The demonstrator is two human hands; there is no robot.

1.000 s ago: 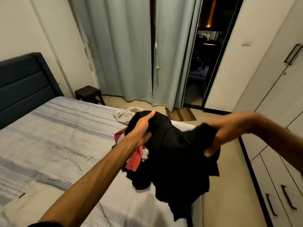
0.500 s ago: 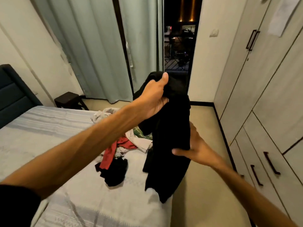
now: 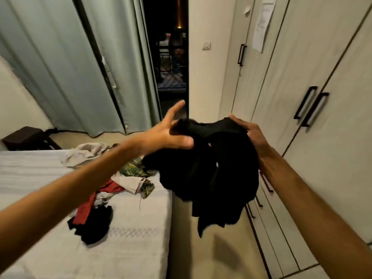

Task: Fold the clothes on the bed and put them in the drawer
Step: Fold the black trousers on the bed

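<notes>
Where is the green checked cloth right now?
In the head view, the green checked cloth lies on the bed, left of the held black garment.

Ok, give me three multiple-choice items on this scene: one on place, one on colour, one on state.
1. Where is the black garment?
A. flat on the bed
B. held up off the bed's edge
C. in a drawer

2. What colour are the curtains?
A. pale green
B. red
C. black

3. How are the drawers?
A. pulled out
B. removed
C. closed

Answers: 1 B, the left hand and right hand hold it in the air; 2 A, they hang pale green by the doorway; 3 C, the fronts sit flush.
</notes>
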